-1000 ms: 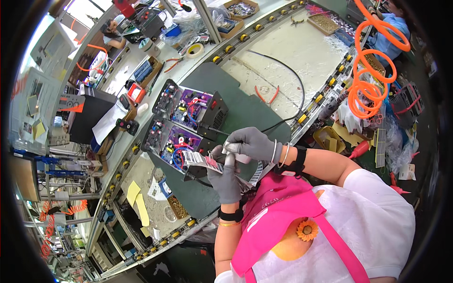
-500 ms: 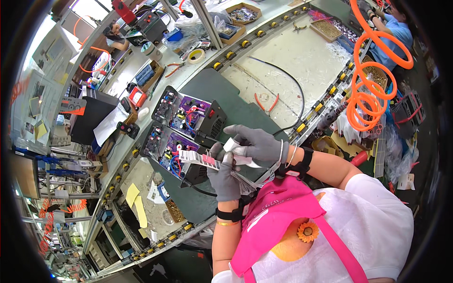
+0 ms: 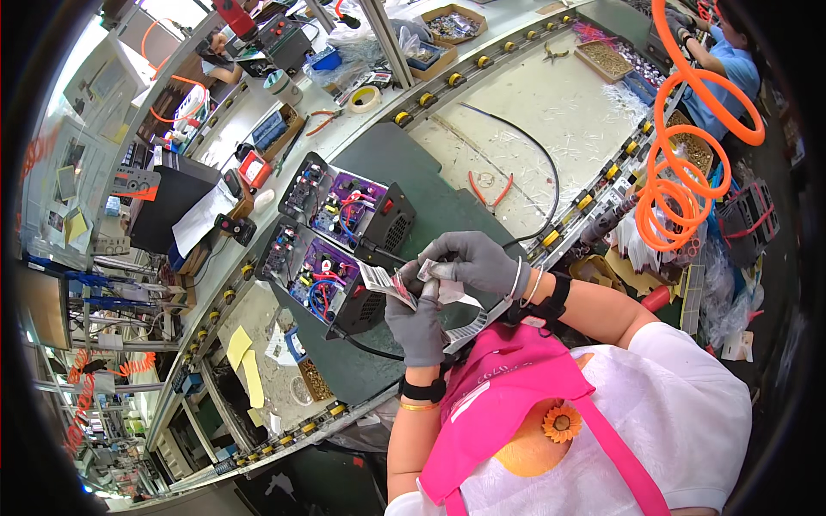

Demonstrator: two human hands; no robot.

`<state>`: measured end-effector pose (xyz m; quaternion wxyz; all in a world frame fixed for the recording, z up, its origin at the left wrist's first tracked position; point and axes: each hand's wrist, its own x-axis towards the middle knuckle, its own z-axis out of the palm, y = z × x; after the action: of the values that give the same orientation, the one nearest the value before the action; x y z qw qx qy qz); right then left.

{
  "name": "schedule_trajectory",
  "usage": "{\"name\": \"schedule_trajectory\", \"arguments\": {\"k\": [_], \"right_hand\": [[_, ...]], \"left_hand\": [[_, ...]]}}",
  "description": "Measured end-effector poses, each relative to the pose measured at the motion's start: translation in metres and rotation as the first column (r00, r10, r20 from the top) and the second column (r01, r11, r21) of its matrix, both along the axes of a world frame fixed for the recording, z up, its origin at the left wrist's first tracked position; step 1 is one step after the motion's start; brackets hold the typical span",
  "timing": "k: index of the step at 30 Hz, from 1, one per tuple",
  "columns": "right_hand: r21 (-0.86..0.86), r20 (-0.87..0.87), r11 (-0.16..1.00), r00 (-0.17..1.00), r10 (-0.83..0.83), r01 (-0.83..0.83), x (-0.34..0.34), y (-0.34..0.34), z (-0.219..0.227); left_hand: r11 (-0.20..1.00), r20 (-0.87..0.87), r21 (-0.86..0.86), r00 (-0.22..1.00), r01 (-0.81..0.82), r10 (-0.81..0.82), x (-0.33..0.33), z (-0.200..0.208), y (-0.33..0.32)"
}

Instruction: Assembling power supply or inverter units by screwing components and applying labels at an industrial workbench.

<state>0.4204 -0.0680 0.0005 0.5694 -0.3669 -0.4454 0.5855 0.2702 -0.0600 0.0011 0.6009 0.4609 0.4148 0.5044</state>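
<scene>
Both of my hands wear grey gloves and are close together in front of my chest. A strip of printed labels (image 3: 385, 282), white with dark bars and some red, is pinched by my left hand (image 3: 417, 331) and spreads out past its thumb. My right hand (image 3: 482, 265) has thumb and fingertips closed on a small white piece of the labels beside the left thumb. More of the strip (image 3: 471, 330) curls down below the right hand. Just beyond my hands, two opened black device housings (image 3: 397, 225) show purple circuit boards and coloured wires.
The housings sit on a dark green board (image 3: 344, 361) over a roller conveyor (image 3: 585, 203). Red-handled pliers (image 3: 491, 191) and a black cable lie farther right. An orange coiled hose (image 3: 680, 206) hangs at the right, near a co-worker in blue (image 3: 731, 64). Yellow paper (image 3: 249, 370) lies left.
The label strip has tilted and more of its looped lower part shows. My right fingertips have drawn in against the left thumb, and the small white piece now sits lower between them.
</scene>
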Motion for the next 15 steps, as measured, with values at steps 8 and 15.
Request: {"name": "schedule_trajectory", "arguments": {"k": [8, 15], "right_hand": [[0.006, 0.061, 0.999, 0.997, -0.049, 0.049, -0.005, -0.003, -0.012], [-0.087, 0.079, 0.995, 0.996, -0.033, 0.040, -0.005, 0.000, -0.014]], "left_hand": [[0.999, -0.155, 0.033, 0.987, 0.036, -0.031, -0.005, 0.004, 0.002], [0.998, -0.208, 0.020, 0.977, 0.060, -0.055, -0.008, 0.006, 0.008]]}}
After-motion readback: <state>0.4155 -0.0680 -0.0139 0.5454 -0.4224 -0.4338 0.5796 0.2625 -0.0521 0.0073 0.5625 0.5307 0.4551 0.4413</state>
